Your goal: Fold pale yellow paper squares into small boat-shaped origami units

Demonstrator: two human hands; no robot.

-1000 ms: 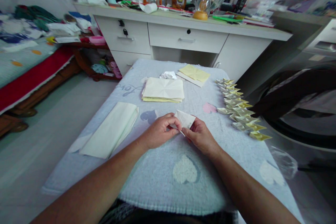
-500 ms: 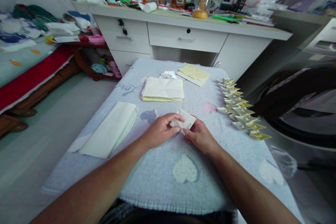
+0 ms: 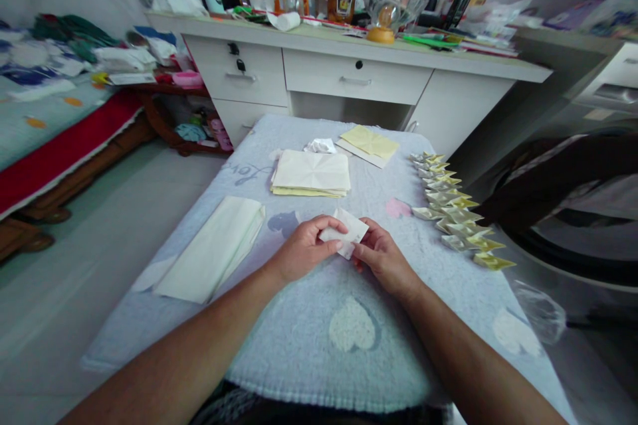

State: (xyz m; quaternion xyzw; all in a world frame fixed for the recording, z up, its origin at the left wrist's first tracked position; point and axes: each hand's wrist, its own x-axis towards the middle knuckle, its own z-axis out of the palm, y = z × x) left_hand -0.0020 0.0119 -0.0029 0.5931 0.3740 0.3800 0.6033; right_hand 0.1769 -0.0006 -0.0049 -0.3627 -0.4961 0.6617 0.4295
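Note:
Between my two hands is a small folded piece of white paper, held just above the cloth-covered table. My left hand pinches its left side between thumb and fingers. At its right edge, my right hand grips it with the thumb in front. Beyond my hands lies a stack of creased white and yellow paper sheets. On the left rests a long folded white paper bundle. Several small folded paper boats, white and yellow, stand in a row along the right side.
Farther back are a yellow sheet on a white one and a crumpled white paper. A white desk crowded with jars and clutter stands behind the table. A washing machine is at the right, a bed at the left.
The folded paper has turned slightly in my hands, and its printed mark shows less. My right thumb has shifted a little along its lower edge. The view has tilted slightly.

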